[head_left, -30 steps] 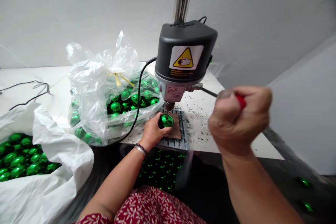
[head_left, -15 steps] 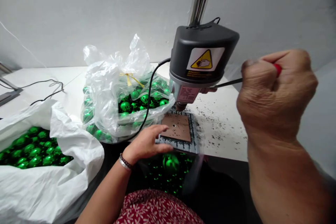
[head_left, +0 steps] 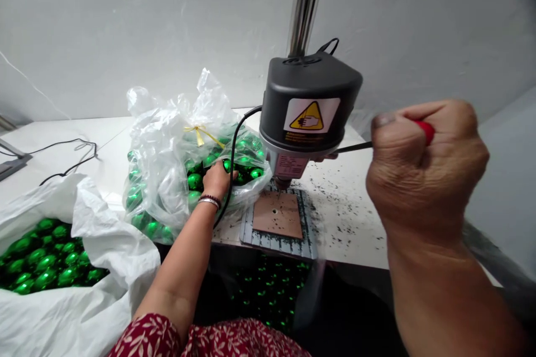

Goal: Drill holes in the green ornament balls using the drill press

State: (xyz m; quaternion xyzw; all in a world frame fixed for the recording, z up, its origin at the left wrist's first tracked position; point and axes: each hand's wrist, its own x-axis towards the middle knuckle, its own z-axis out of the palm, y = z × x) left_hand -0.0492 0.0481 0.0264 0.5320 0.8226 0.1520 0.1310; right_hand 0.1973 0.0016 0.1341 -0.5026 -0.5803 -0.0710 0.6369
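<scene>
My left hand (head_left: 216, 181) reaches into the open side of a clear plastic bag (head_left: 157, 162). Its fingers are curled about a shiny green ball (head_left: 226, 165), though their tips are partly hidden. More green balls (head_left: 195, 181) lie around it. My right hand (head_left: 427, 173) is wrapped around the red-knobbed lever (head_left: 355, 148) of a dark bench drill press (head_left: 310, 95). Below the drill head, a brown square pad (head_left: 278, 223) with a small central hole lies on the grey slotted base (head_left: 247, 234). No ball sits on the pad.
A white sack (head_left: 117, 256) of green balls stands at left. Green balls (head_left: 268, 295) also fill a container below the table edge. Dark shavings (head_left: 341, 206) litter the white table right of the base. A black cable (head_left: 233, 173) hangs between bag and drill.
My left hand has moved from in front of the pad up into the clear bag. The ball below it has dropped out of sight among the others. My right hand stays on the lever.
</scene>
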